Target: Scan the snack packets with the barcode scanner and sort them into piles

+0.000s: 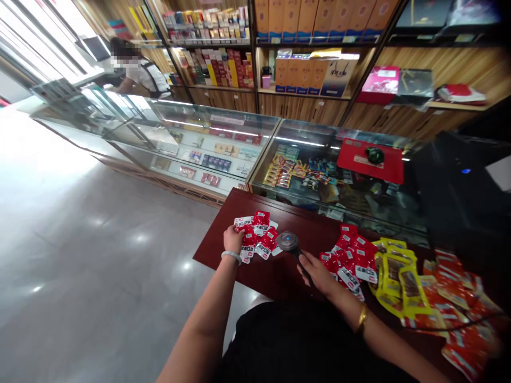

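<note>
left hand (232, 239) closed on a fan of red packets (257, 236) near the tabletop (223, 255) edge; right hand (315, 271) wrapped round the scanner (288, 242). risk: loosely fanned packets could be dropped off the edge, or codes misread if overlapped.

Glossy plastic red packets (258, 235); smooth dark-red table (223, 239), perhaps lacquered wood; shiny glass counter (199, 133); polished stone floor (88, 239)

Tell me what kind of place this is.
Most likely a small shop. Glass display counters hold packaged goods, wall shelves carry boxes, and the right hand holds a barcode scanner beside red packets under the left hand.
</note>
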`<state>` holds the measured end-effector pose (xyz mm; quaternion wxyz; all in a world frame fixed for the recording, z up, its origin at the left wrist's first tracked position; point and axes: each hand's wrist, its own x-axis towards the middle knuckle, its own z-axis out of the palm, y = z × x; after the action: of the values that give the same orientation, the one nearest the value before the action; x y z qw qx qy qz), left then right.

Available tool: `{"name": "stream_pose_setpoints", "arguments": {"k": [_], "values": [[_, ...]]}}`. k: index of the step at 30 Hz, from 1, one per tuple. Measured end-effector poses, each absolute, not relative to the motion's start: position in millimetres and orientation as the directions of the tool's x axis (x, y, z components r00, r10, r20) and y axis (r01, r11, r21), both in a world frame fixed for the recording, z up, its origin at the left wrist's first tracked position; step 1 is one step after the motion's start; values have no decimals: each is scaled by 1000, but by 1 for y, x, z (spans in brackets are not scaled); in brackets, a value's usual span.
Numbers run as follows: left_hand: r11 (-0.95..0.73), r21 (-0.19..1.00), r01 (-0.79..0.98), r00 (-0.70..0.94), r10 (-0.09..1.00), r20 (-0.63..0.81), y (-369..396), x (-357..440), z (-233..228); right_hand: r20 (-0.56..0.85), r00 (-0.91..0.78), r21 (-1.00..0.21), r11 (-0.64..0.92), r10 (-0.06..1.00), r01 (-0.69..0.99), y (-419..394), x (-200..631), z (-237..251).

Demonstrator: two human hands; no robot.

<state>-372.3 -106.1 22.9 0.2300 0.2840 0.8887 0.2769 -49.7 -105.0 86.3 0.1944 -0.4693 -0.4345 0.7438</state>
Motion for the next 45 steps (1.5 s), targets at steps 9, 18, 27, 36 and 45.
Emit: {"name": "stream_pose_setpoints", "arguments": {"k": [9,18,27,36,45], "values": [[417,686,597,-393,897,-203,-82,-255,18,-551,-229,-818,-573,803,-40,-123,43,95],[532,656,536,55,753,-656,-98,-82,-5,-632,35,-764,-614,775,-201,-164,132,90],[272,331,904,-166,934,-315,-97,-50,7,-627,-7,-758,-612,779,-225,-180,147,83],[282,446,849,-46,881,-471,-104,-62,8,-625,-108,-755,-634,773,-165,-170,136,83],[465,579,670,-190,861,-472,-121,-116,14,-535,-306,-818,-573,787,-43,-139,79,85]]}}
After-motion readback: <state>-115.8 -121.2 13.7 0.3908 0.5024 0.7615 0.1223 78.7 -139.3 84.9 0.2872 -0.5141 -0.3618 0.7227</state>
